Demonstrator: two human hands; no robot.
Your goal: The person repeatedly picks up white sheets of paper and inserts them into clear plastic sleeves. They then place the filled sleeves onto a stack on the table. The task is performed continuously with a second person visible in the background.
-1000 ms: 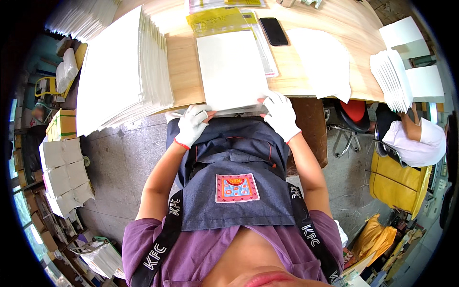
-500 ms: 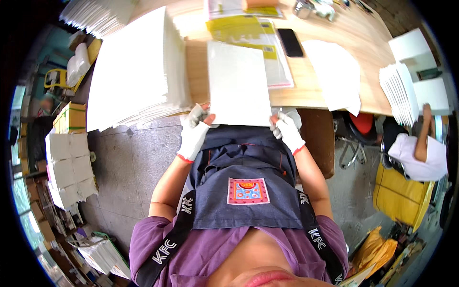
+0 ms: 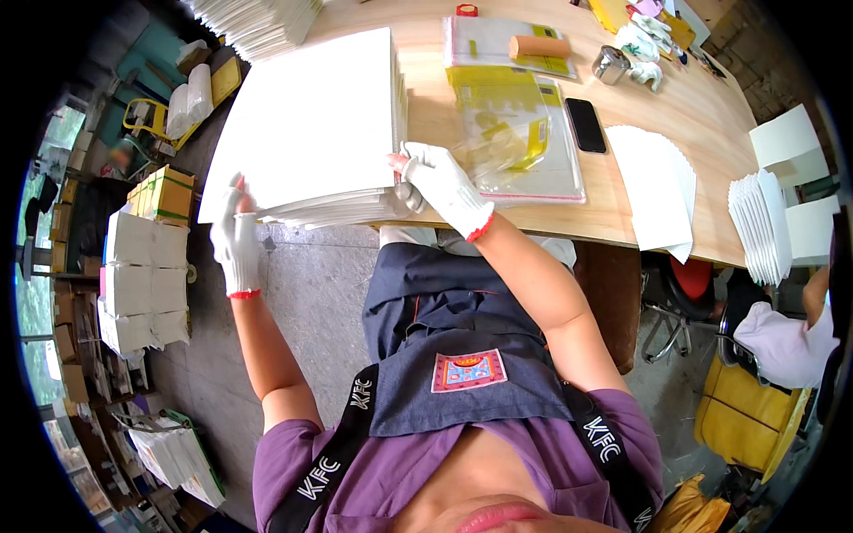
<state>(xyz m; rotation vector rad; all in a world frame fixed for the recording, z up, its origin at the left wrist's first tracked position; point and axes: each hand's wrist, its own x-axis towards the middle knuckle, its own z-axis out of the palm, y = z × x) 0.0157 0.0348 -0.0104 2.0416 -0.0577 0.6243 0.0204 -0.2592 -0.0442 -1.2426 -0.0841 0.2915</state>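
Note:
A tall stack of large white sheets [image 3: 306,124] lies at the left front of the table. My right hand [image 3: 444,188], in a white glove with bare fingertips, is at the stack's right edge near its front corner. Its thumb and fingers close on the edge of the sheets; how many they grip is hidden. At the front left corner, my left hand [image 3: 235,244], gloved likewise, has its fingers stretched upward beside the sheets. Right of the stack lie clear plastic bags with yellow print [image 3: 524,133], the top one rumpled.
A black phone [image 3: 585,125], fanned white sheets [image 3: 653,186] and a metal can [image 3: 610,65] are on the table's right half. A brown roll [image 3: 539,47] rests on the bags. White bundles [image 3: 147,280] stand on the floor at left; another person [image 3: 786,324] sits at far right.
Both hands have left the smaller white sheet they held at the table's front edge and moved left to the stack. That sheet no longer shows separately, and the plastic bags are uncovered.

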